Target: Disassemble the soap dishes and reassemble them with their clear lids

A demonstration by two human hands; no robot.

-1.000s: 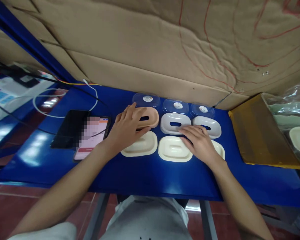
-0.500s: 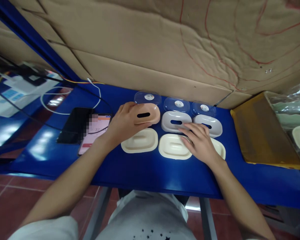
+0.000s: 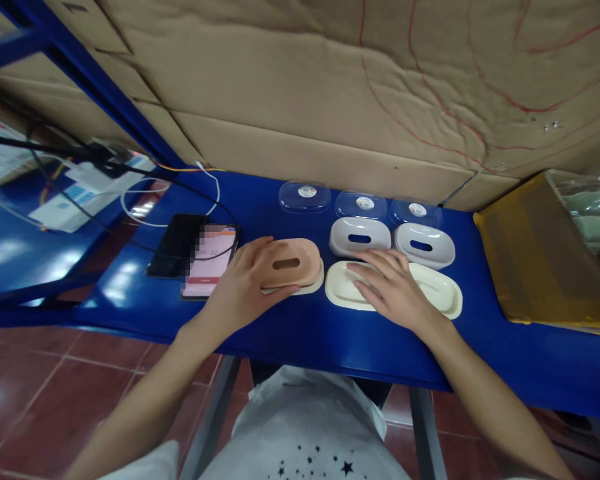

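My left hand (image 3: 245,283) grips the left end of a peach oval shell (image 3: 305,257) with a slot in its top. The shell rests over a cream oval base (image 3: 315,285), whose right and front edges show. My right hand (image 3: 393,283) hovers or rests, fingers apart, over the middle cream base (image 3: 343,285); contact is unclear. Another cream base (image 3: 445,293) lies to the right, partly behind that hand. Behind are two white slotted shells, one in the middle (image 3: 337,237) and one at the right (image 3: 443,248).
Three clear lids, left (image 3: 293,198), middle (image 3: 350,205) and right (image 3: 400,212), lie along the cardboard wall (image 3: 290,87). Two phones, one black (image 3: 177,240) and one lit (image 3: 210,263), lie left beside cables. A taped box (image 3: 525,267) stands right.
My left hand has brought the peach shell toward me, from in front of the clear lid onto the left cream base. My right hand has shifted off the white shells. The view has shifted slightly.
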